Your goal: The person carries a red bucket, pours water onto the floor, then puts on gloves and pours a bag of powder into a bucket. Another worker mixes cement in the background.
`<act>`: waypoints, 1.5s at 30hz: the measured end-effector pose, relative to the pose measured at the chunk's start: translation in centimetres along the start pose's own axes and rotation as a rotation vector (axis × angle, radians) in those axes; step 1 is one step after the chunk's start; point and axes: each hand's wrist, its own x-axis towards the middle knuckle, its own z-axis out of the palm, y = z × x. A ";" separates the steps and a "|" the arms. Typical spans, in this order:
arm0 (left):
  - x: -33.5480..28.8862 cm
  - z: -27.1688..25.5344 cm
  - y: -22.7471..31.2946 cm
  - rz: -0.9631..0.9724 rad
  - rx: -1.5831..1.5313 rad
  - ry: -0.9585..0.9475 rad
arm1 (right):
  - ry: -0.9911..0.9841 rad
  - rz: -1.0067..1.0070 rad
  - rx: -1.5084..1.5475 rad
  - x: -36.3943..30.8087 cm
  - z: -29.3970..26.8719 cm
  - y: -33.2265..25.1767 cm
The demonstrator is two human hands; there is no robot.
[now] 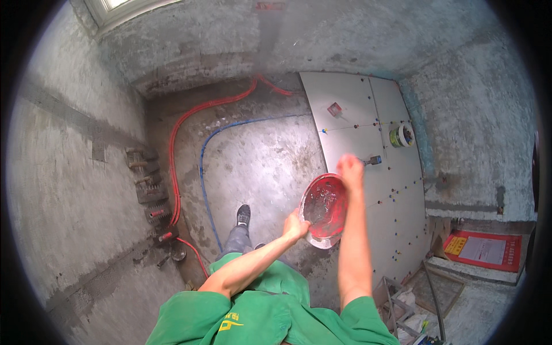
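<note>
Item one: a red bowl [326,208], tipped toward the wearer's face, wet and smeared with grey inside, held in front of the person over the seam of bare floor and tiling. Risk: residue could drip or slop over the low edge if the tilt grows.

Item two: the left hand [296,226], clamped on the bowl's near left rim, thumb over the edge. Risk: a wet rim could slide through that grip, particularly if it carries the weight alone.

Item three: the right hand [351,169], bunched at the far right rim, blurred; whether it grips the rim or something else, I cannot tell. The hands are apart, on opposite sides of the bowl.

Item four: a blue-ended tool [374,160], just beside the right hand; held or lying, unclear. Risk: a sweep of that arm could knock it.

Item five: pale tiles [339,95], dotted along the joints with coloured spacers [394,191]. Risk: a dropped bowl could chip a face or jar a spacer loose.

Item six: a blue pipe [202,167], curving across the floor near one dark shoe [243,214]. Risk: a careless sideways step could catch it.
</note>
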 end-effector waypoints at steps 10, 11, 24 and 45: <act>3.1 -2.1 2.9 -0.003 0.035 0.054 | 0.016 1.064 0.679 -3.1 9.2 16.1; 3.6 -2.2 3.1 -0.016 0.038 0.052 | -0.013 1.105 0.859 -2.0 9.2 15.3; 9.1 -3.3 5.9 -0.024 -0.055 0.088 | 0.218 -0.454 -0.013 24.9 1.0 -24.6; 8.3 -5.9 4.4 -0.031 -0.051 0.148 | 0.075 0.639 0.010 3.2 12.5 12.3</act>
